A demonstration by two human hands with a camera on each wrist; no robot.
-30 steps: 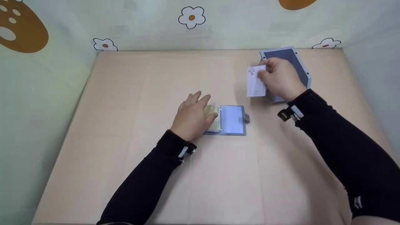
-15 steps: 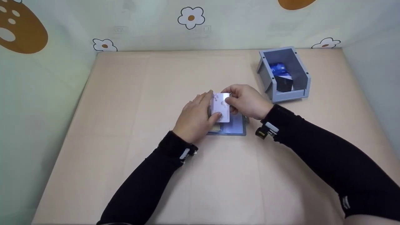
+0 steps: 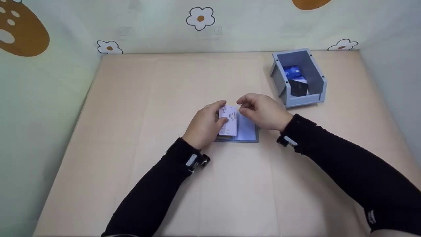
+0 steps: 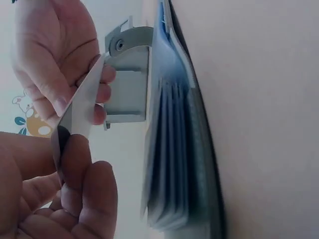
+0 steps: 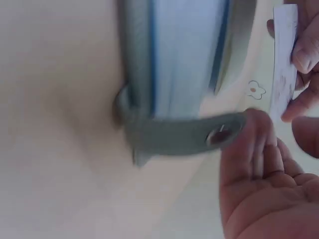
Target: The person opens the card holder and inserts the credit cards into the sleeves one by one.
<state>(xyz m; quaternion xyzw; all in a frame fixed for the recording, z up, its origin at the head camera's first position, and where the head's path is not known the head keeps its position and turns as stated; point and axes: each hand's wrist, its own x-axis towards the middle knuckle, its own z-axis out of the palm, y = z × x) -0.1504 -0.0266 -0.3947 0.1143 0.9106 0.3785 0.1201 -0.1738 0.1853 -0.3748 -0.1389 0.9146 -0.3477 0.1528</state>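
A white card (image 3: 231, 126) with a printed pattern is pinched upright between the thumb and fingers of my left hand (image 3: 204, 123). Close to its right edge is my right hand (image 3: 264, 112), thumb and index finger bent and a little apart. Below both hands lies an open grey card holder (image 3: 249, 131) with clear sleeves; my left hand and the white card cover its left part. The left wrist view shows its stacked sleeves (image 4: 172, 159) edge-on, below the raised card. A grey strap (image 5: 174, 135) with a metal snap sticks out near my right fingers in the right wrist view.
At the back right of the table (image 3: 148, 98) stands a grey plastic bin (image 3: 306, 99), open at the top and low at the front. Inside are a blue card (image 3: 292, 71) and a black card (image 3: 298, 88). Walls (image 3: 158, 29) with flower prints border the table.
My right hand has brought the white card left from the bin to the holder. My left hand now holds it, and the right fingers have come away from its edge.
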